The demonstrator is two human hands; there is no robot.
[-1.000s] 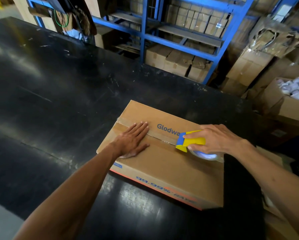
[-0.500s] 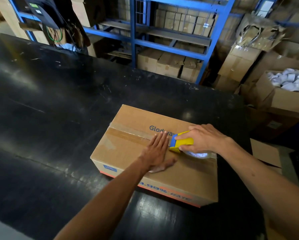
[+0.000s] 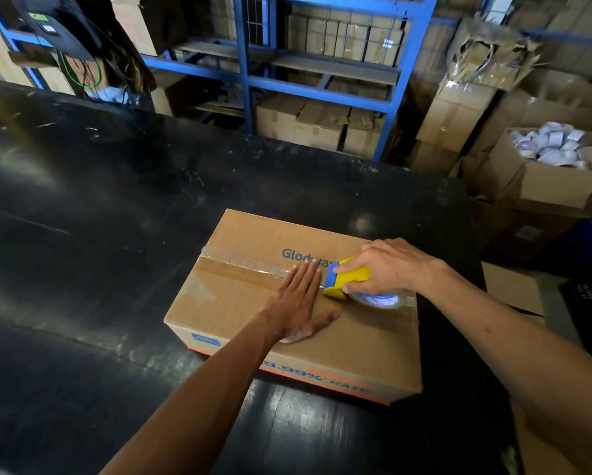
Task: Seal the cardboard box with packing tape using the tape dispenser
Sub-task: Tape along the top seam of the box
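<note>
While the box (image 3: 287,344) sits on the black counter (image 3: 99,207), tape (image 3: 239,267) already covers the seam's left stretch. My left hand (image 3: 296,303) lies spread flat on it; I'd press firmly there. My right hand (image 3: 387,265), wrapped round the dispenser (image 3: 347,277), should pull low and straight rightward.

Two bare forearms come up from the lower edge of the head view — no sleeve, cuff, glove, watch, band or ring shows on either. The left hand (image 3: 296,303) is uncovered, its nails short and pale at the fingertips. The right hand (image 3: 387,267) is likewise uncovered, knuckles and tendons standing out on its back. Both arms are lean and lightly haired — the upper arms and what is worn there lie outside the picture.
</note>
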